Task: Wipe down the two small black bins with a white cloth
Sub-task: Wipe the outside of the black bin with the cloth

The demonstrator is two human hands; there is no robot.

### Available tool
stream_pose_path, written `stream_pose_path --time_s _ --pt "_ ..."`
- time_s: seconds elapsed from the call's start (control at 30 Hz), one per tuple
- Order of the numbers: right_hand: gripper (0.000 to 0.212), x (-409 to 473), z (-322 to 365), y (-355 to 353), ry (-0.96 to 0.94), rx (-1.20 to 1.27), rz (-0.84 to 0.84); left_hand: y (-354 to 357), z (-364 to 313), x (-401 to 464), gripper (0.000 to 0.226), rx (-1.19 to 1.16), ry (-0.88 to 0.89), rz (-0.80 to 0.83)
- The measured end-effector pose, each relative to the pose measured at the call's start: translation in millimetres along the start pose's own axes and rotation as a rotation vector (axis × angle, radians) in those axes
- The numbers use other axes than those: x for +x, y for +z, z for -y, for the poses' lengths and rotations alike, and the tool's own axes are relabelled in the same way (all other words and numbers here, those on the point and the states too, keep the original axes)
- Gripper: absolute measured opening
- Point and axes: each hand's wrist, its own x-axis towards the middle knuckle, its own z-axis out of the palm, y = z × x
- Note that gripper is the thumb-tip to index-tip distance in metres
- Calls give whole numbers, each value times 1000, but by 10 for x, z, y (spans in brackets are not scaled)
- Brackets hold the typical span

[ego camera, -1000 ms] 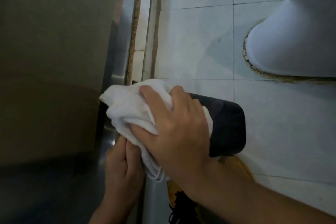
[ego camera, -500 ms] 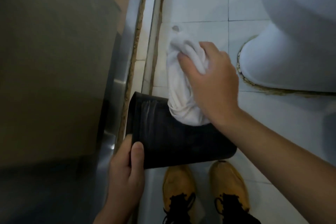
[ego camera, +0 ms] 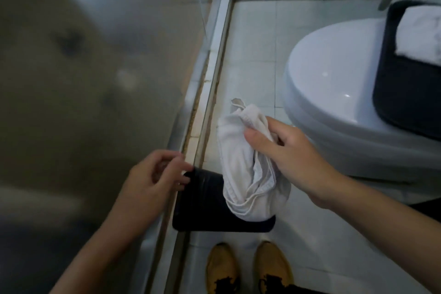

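Down on the pale tiled bathroom floor point(ego camera: 250, 59), beside the metal threshold rail point(ego camera: 214, 74) of a frosted glass partition point(ego camera: 95, 67), a small black rectangular bin point(ego camera: 202, 205) sits low in view. The left hand point(ego camera: 152, 181) has its fingers curled, their tips touching the bin's upper left edge; whether this grip truly clasps the rim cannot be told. The right hand point(ego camera: 291, 157) pinches a crumpled white cloth point(ego camera: 243, 162) between thumb and fingers, the cloth hanging down in front of the bin's right part. On the closed white toilet lid point(ego camera: 334, 74) rests a second black bin point(ego camera: 405, 83) with a folded white towel point(ego camera: 420, 36) on it. Two tan lace-up shoes point(ego camera: 223, 267) stand just below the first bin.
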Motion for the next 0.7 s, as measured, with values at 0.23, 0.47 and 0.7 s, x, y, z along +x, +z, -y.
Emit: stream_pose_path --time_s 0.23,0.47,0.7 --pt "34 -510 397 85 -115 -467 11 527 -907 -491 32 -344 -191 154" --pt "28 -1179 13 79 221 82 -683 779 -801 -906 33 -655 -388 -433" --pt "30 -1186 156 -76 223 449 -724 633 -696 -876 43 -1094 -475 -328"
